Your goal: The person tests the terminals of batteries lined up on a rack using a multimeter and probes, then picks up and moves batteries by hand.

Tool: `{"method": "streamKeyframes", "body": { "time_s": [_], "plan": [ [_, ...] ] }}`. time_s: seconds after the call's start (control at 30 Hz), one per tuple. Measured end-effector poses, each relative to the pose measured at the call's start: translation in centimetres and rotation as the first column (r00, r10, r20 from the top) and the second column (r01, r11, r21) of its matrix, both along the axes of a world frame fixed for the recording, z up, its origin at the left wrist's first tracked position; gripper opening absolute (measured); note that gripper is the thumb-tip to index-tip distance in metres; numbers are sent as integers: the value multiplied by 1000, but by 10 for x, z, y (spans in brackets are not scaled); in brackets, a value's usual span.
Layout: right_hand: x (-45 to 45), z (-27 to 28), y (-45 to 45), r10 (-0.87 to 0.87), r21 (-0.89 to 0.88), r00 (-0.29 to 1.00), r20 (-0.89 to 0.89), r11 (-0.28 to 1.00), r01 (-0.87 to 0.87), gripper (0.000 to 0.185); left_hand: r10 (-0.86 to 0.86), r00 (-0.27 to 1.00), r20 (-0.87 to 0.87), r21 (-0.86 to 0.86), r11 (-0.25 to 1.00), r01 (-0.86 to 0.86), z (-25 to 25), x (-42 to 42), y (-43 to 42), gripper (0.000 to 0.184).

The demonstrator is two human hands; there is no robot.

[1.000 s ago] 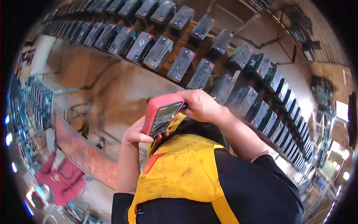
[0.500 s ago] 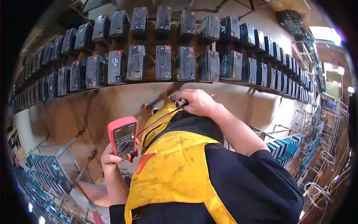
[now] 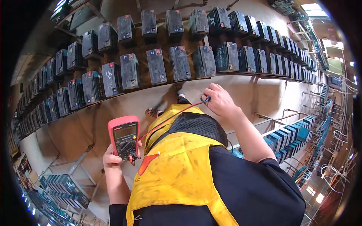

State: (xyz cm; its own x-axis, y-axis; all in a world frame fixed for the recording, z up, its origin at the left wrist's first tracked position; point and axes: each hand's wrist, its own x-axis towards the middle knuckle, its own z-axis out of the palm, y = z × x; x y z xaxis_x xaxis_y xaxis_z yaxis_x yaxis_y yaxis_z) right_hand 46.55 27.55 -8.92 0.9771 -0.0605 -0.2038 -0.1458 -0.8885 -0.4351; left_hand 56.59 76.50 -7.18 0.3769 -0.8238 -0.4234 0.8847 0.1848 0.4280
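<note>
My left hand (image 3: pixel 112 157) is closed around a red-and-grey multimeter (image 3: pixel 125 138), its display and dial facing up. Test leads (image 3: pixel 171 116), one red and one black, run from the meter across the apron to my right hand (image 3: pixel 220 101). That hand is closed on the probe ends, whose tips are mostly hidden by the fingers. Beyond it stands the near row of dark batteries (image 3: pixel 180 63), with red and blue terminal marks on their tops; the hand is apart from them. A yellow apron (image 3: pixel 177 165) with an orange-handled tool (image 3: pixel 148 162) in its pocket covers my front.
A second row of batteries (image 3: pixel 174 23) stands behind the near one on the same long bench. Metal racks with more batteries are at the lower left (image 3: pixel 62 184) and on the right (image 3: pixel 290 135). White cables (image 3: pixel 332 177) hang at far right.
My right hand has moved to the right with the probes, stretching the leads further. The battery rows have shifted and tilted in view as I move along. The multimeter stays in my left hand.
</note>
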Motion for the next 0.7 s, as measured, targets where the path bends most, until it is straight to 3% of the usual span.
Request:
{"method": "streamKeyframes", "body": {
  "time_s": [0.07,0.17,0.2,0.3,0.47,0.57,0.6,0.7],
  "plan": [
    [10,-6,-11,-25,52,992,-125,998,32,20,44,999,11,-16,999,-43,4,-2,-13,106],
    [26,-12,-27,2,189,1000,21,982,-6,23,107,993,41,-1,994,-107,14,-2,-41,105],
    [33,-10,-35,-17,213,999,-40,977,25,22,127,991,51,13,992,-128,19,-2,-53,104],
    [48,-18,-63,-53,401,998,28,916,37,21,201,978,53,55,978,-204,33,-1,-99,105],
    [57,-26,-112,-264,637,962,72,754,160,25,171,984,49,100,980,-175,45,9,-170,107],
    [51,-30,-144,-411,643,911,32,707,296,25,55,998,38,123,991,-59,54,23,-213,105],
    [46,-33,-153,-429,619,897,106,735,278,17,36,999,32,145,989,-41,57,25,-224,105],
    [32,-48,-183,-453,590,873,179,760,274,15,-15,1000,28,197,980,9,60,36,-260,105]
  ]
}}
